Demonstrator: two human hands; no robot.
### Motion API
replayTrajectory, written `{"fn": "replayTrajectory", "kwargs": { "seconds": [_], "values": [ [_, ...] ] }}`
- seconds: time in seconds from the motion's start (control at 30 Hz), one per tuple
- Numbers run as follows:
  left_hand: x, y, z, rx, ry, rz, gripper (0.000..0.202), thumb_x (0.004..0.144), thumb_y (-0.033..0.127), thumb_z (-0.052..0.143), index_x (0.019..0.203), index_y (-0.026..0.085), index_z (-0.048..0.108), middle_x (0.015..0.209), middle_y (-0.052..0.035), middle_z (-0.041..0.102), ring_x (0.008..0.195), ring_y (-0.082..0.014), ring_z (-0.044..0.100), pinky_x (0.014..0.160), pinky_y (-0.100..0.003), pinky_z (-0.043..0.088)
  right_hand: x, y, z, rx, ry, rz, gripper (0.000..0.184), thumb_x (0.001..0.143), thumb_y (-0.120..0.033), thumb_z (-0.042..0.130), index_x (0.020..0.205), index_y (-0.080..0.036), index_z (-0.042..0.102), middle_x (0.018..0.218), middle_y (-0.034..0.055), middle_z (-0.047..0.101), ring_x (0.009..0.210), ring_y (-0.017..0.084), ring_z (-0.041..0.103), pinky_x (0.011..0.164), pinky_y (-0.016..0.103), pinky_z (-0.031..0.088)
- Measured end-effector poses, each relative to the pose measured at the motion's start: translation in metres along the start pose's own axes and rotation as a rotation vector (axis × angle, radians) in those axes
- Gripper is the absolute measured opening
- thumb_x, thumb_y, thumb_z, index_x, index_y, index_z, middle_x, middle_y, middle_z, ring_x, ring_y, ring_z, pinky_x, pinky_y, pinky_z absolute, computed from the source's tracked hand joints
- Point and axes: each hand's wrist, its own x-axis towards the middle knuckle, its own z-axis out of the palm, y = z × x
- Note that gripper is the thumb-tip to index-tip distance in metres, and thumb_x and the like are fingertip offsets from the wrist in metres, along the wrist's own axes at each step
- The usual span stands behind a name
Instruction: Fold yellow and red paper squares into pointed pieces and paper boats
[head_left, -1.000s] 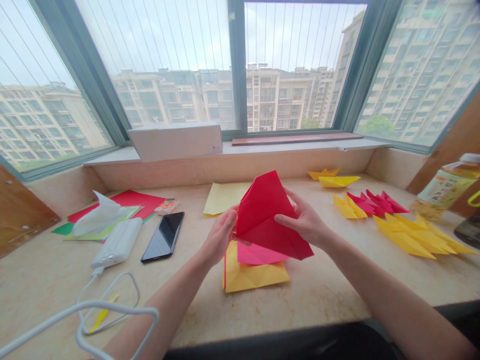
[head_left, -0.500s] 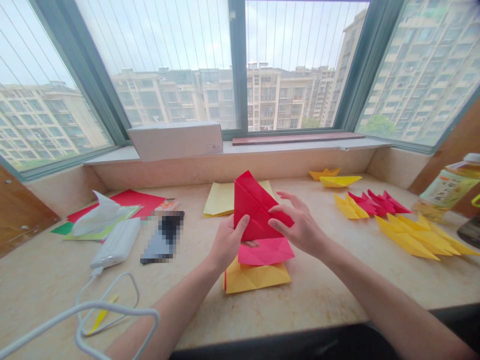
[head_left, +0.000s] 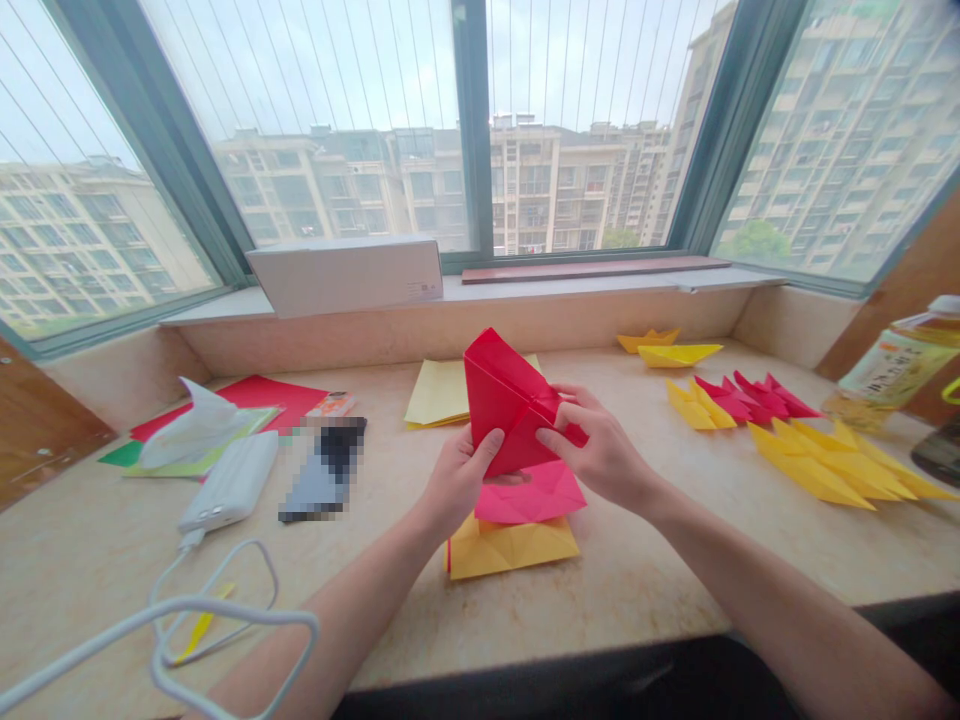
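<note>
A folded red sheet of origami paper (head_left: 495, 400) is held up over the counter, its upper edge partly bent into a fold. My left hand (head_left: 459, 472) grips its lower left side, thumb in front and fingers behind. At its right side my right hand (head_left: 592, 432) pinches the paper between thumb and fingers; the right corner is partly covered. Below the hands lie a creased pink paper (head_left: 536, 497) and a creased yellow-orange paper (head_left: 517, 552), overlapping. Just behind the raised sheet is a stack of pale yellow paper (head_left: 435, 392).
Folded yellow paper boats (head_left: 679, 356) and other yellow (head_left: 832, 465) and red folded pieces (head_left: 750, 398) sit at the right, near a drink bottle (head_left: 900, 365). Leftward lie a phone (head_left: 322, 470), a white power bank (head_left: 229, 482), a tissue pack (head_left: 195, 425) and a white cable (head_left: 225, 610).
My right hand has closed from spread fingers into a pinch on the red paper's right side. The paper's upper edge now stands bent, with a fold opening up.
</note>
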Motion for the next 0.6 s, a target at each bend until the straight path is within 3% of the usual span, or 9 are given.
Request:
{"fn": "replayTrajectory", "kwargs": {
  "seconds": [0.33,0.6],
  "values": [
    [-0.003,0.000,-0.003,-0.014,-0.082,-0.059,0.058,0.085,0.048,0.069,0.130,0.014,0.057,0.108,-0.0161,0.074,0.074,-0.0256,0.076,0.065,-0.034,0.063,0.001,0.006,-0.001,0.084,-0.029,0.065,0.029,0.088,-0.029,0.062,0.063,-0.021,0.049,0.118,0.0098,0.063,0.108,0.025,0.062,0.091,0.041,0.049],
    [-0.004,0.003,-0.004,-0.128,-0.125,-0.087,0.052,0.089,0.048,0.065,0.128,0.015,0.057,0.109,-0.0148,0.074,0.089,-0.0273,0.075,0.069,-0.031,0.062,0.004,0.019,-0.003,0.042,-0.046,0.086,0.026,0.087,-0.040,0.067,0.069,-0.021,0.065,0.120,0.0116,0.064,0.116,0.028,0.060,0.100,0.045,0.045]
  ]
}}
